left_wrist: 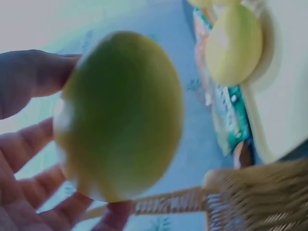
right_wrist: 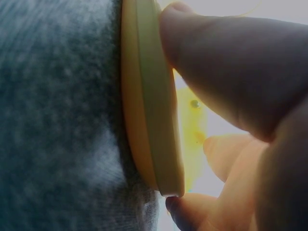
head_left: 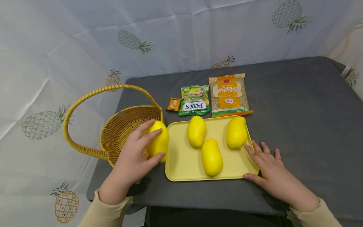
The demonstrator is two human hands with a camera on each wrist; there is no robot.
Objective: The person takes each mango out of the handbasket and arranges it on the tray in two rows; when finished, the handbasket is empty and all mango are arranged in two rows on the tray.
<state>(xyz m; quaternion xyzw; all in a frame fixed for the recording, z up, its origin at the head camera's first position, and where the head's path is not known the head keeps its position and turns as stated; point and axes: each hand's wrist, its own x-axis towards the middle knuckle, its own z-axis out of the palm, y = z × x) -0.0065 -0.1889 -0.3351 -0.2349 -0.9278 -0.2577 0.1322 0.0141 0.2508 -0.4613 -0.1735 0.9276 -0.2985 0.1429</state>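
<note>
A yellow mango (head_left: pixel 158 141) is gripped between the thumb and fingers of my left hand (head_left: pixel 136 156), over the right rim of the wicker basket (head_left: pixel 112 132). In the left wrist view this mango (left_wrist: pixel 120 115) shows up close, with the fingers around one side. My right hand (head_left: pixel 269 170) lies at the right edge of the pale yellow tray (head_left: pixel 181 170), fingers spread, thumb at its near corner. Inside the tray are three more mangoes: one at the back (head_left: pixel 197 131), one in front (head_left: pixel 211 157) and one at the right (head_left: pixel 236 132), close to my right index finger.
Behind the tray lie a small orange packet (head_left: pixel 173 104), a green FOX'S candy bag (head_left: pixel 194 100) and a larger orange and clear food bag (head_left: pixel 228 95). The basket's tall handle (head_left: pixel 93 91) arches up at the left. A pineapple-print cloth (head_left: pixel 181 37) hangs behind the dark grey table (head_left: pixel 295 110).
</note>
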